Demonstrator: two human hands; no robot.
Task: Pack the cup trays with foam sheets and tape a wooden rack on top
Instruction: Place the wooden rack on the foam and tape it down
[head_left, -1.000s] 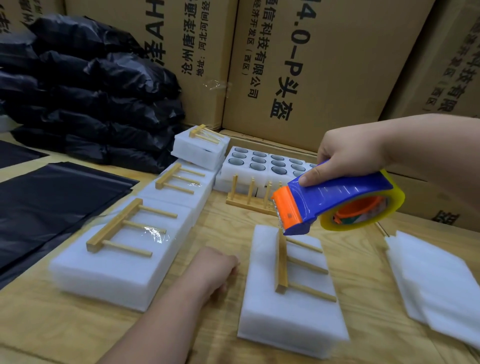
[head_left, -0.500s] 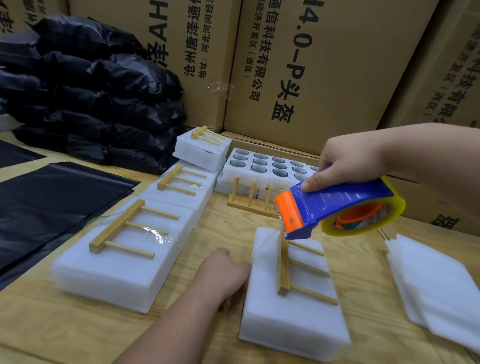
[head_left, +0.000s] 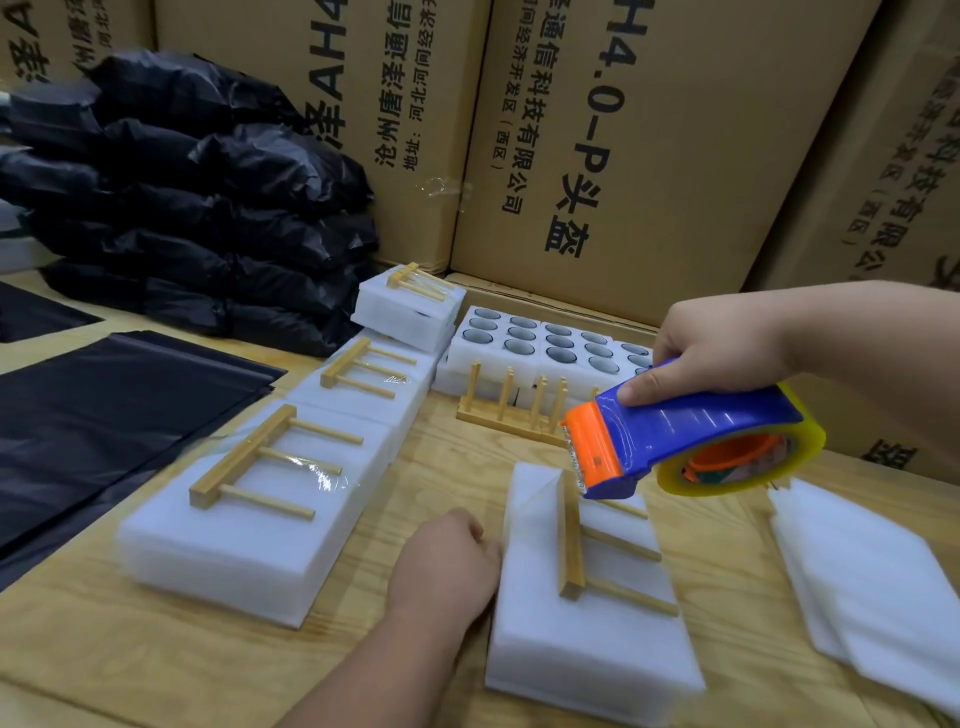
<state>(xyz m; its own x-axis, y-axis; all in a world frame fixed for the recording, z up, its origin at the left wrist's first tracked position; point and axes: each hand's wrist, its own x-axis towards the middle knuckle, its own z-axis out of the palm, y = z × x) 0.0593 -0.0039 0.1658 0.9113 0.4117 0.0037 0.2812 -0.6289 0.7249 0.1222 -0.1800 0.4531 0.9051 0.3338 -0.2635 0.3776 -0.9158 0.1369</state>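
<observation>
A white foam-wrapped pack (head_left: 587, 649) lies on the wooden table with a wooden rack (head_left: 571, 540) flat on top. My right hand (head_left: 727, 348) grips a blue and orange tape dispenser (head_left: 691, 431) just above the pack's far end. A clear strip of tape seems to run from the dispenser down toward the pack's left side. My left hand (head_left: 447, 561) presses against that left side, its fingertips hidden. Open cup trays (head_left: 540, 338) with round holes sit at the back, and an upright wooden rack (head_left: 511, 410) stands in front of them.
Three taped packs (head_left: 249, 525) with racks line up to the left. Loose foam sheets (head_left: 872, 582) are stacked at the right. Flat black bags (head_left: 104, 415) cover the left of the table, with filled black bags (head_left: 208, 208) piled behind. Cardboard cartons (head_left: 649, 156) wall the back.
My left hand has slid right across the table until it touches the pack's left side. The right hand and dispenser have stayed nearly in place.
</observation>
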